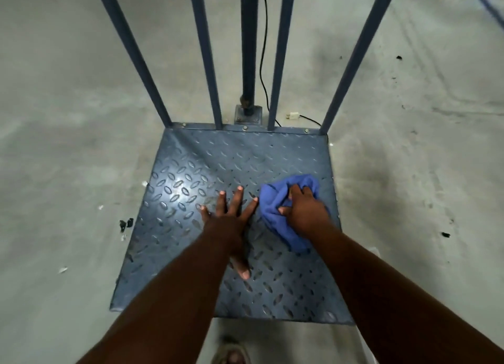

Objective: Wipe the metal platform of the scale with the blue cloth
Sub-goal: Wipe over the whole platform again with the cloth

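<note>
The scale's metal platform [191, 178] is a blue-grey checker plate lying low on the floor, filling the middle of the view. A bunched blue cloth [275, 208] lies on its right half. My right hand [306, 213] grips the cloth from above, fingers curled into the folds, pressing it onto the plate near the right edge. My left hand [231, 219] rests flat on the plate's middle, fingers spread and straight, holding nothing.
Blue railing bars [210, 63] and a centre post [248, 49] rise from the platform's far edge. A black cable [263, 63] with a white plug [293, 116] lies behind. Grey concrete floor [68, 145] with small debris surrounds the scale. A foot [231, 352] stands at the near edge.
</note>
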`<action>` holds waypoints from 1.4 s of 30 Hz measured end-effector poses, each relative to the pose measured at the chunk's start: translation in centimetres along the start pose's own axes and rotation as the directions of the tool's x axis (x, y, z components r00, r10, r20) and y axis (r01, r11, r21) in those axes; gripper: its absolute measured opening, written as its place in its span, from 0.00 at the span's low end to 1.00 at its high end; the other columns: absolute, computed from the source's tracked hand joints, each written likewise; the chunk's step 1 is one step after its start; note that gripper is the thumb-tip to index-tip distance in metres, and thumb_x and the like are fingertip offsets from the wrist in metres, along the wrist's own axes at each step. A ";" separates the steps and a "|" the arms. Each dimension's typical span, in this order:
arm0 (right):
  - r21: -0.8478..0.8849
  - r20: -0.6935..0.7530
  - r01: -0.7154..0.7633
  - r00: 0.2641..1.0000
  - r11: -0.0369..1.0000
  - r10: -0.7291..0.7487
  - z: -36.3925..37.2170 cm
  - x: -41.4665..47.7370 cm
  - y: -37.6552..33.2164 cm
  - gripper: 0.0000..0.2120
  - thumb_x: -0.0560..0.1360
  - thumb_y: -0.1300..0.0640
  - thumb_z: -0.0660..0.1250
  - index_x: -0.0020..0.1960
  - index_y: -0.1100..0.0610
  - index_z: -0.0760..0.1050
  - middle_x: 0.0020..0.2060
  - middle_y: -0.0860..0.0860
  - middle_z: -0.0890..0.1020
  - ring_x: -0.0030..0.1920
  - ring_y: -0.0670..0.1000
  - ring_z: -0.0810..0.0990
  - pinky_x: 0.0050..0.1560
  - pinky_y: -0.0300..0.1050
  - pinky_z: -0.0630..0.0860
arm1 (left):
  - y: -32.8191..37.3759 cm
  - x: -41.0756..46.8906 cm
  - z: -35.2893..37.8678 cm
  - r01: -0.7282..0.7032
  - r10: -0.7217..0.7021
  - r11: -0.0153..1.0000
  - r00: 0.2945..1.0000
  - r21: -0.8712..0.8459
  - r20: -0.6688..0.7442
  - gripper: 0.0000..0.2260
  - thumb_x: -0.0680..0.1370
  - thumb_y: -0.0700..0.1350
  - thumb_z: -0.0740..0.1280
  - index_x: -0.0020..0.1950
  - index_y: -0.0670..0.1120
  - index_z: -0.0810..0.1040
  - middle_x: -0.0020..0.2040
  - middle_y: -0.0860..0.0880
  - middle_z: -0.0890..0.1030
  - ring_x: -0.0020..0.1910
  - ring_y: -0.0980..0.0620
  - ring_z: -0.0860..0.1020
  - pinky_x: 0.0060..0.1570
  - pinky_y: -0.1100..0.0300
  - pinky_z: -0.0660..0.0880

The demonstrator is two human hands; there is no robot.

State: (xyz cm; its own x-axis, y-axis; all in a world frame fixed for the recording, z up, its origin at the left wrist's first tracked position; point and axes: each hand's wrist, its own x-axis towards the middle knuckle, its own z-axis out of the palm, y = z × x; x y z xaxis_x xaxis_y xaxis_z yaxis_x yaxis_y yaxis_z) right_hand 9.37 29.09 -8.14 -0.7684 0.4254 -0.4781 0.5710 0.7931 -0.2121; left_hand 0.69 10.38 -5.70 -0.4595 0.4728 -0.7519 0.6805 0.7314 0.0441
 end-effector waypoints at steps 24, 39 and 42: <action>0.064 0.085 0.044 0.995 0.997 -0.049 -1.8 0.6 0.8 0.35 0.82 0.47 0.66 0.82 0.54 0.55 0.80 0.60 0.56 0.78 0.62 0.63 0.76 0.57 0.64 | -0.7 1.2 1.1 0.007 -0.008 1.000 0.997 -0.013 -0.074 0.82 0.53 0.63 0.89 0.81 0.61 0.23 0.77 0.51 0.16 0.80 0.33 0.25 0.73 0.16 0.39; 0.133 -0.014 -0.081 0.996 0.988 0.084 -3.2 2.1 0.0 0.35 0.80 0.50 0.68 0.81 0.56 0.57 0.80 0.62 0.57 0.79 0.64 0.63 0.73 0.56 0.65 | -0.4 0.7 0.3 0.014 -0.015 1.000 0.999 -0.018 -0.037 0.83 0.52 0.63 0.89 0.80 0.63 0.23 0.77 0.51 0.16 0.79 0.34 0.23 0.73 0.17 0.37; 0.094 0.034 -0.089 0.996 0.992 0.086 -3.5 2.2 -0.4 0.35 0.80 0.48 0.68 0.80 0.55 0.57 0.80 0.61 0.57 0.79 0.64 0.62 0.75 0.60 0.63 | -0.4 0.9 0.3 0.014 -0.014 1.000 1.000 -0.023 -0.005 0.83 0.53 0.63 0.89 0.80 0.62 0.22 0.76 0.50 0.16 0.78 0.34 0.22 0.73 0.16 0.37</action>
State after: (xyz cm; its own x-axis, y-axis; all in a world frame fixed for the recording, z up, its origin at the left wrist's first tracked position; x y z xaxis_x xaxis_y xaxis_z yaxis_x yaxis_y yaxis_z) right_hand 6.38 31.23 -6.13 -0.7063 0.4765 -0.5236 0.6614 0.7078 -0.2480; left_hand 0.18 10.37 -6.56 -0.4717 0.4650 -0.7492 0.6607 0.7490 0.0488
